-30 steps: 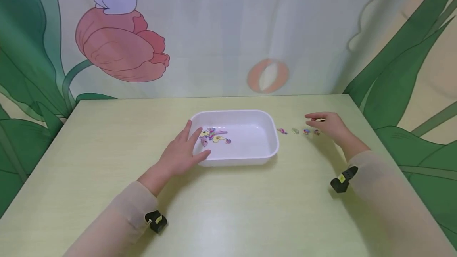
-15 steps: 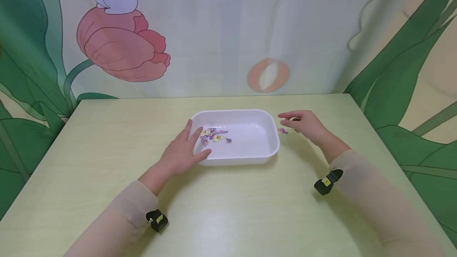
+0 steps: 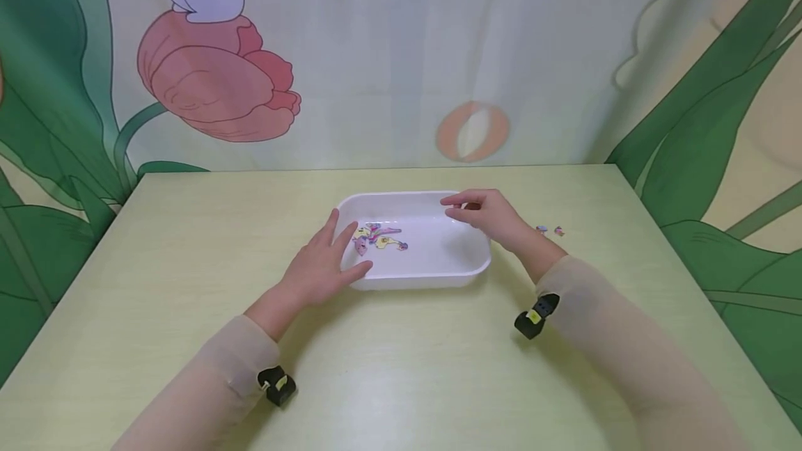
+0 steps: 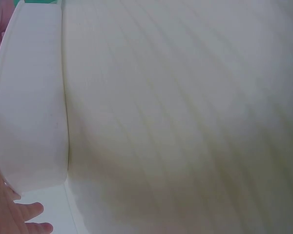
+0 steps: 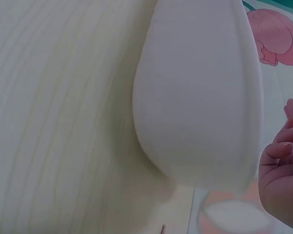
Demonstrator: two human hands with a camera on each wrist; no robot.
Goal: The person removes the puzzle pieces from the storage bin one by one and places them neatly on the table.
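Touching glossy, round-cornered tray (image 3: pixel 432 252), left hand (image 3: pixel 316 268) splayed

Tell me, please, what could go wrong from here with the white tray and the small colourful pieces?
The left hand lies over the left end of the white tray; if it presses down there, the tray might tip or slide. Its fingers are also close to the colourful pieces inside, so they could perhaps be disturbed. The right hand is above the other end, and its wrist could brush the two loose pieces on the table.
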